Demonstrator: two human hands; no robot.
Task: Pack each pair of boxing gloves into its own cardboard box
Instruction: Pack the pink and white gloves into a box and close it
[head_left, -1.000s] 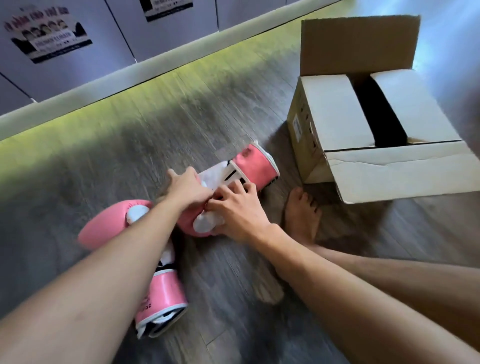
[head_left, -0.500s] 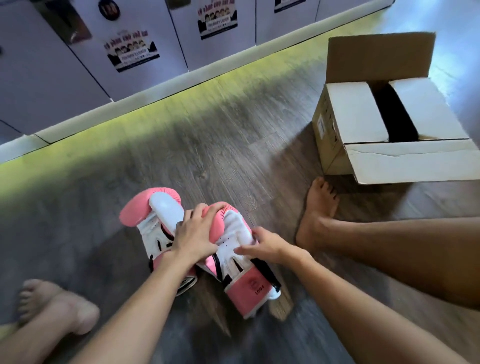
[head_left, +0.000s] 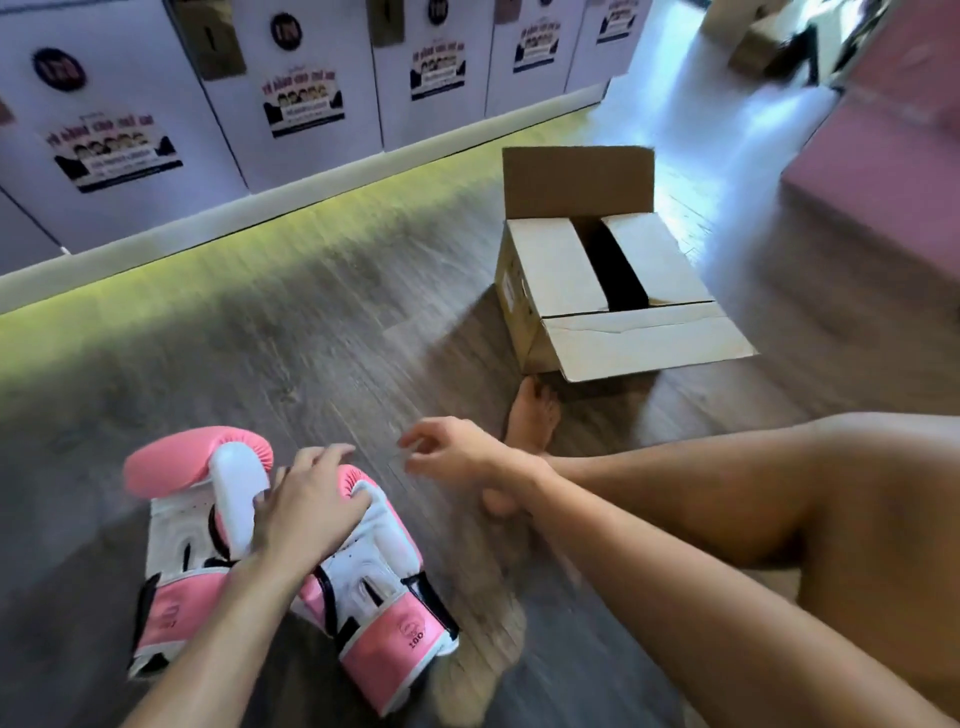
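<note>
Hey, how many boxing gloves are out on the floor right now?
2. One pink glove lies on the floor at lower left; a second glove lies close beside it, the left hand resting across both. Any inside the cardboard box would be hidden.

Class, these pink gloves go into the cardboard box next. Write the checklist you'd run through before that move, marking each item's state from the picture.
1. Pair of pink-and-white boxing gloves together on the grey wooden floor: ok, side by side.
2. Left hand holds both firmly: cannot tell; it lies across them.
3. Right hand free: ok; it hovers, holding nothing.
4. Brown cardboard box open wide: not ok; two inner flaps fold inward, leaving a narrow gap.
5. Box empty: cannot tell; the gap is dark.
</note>
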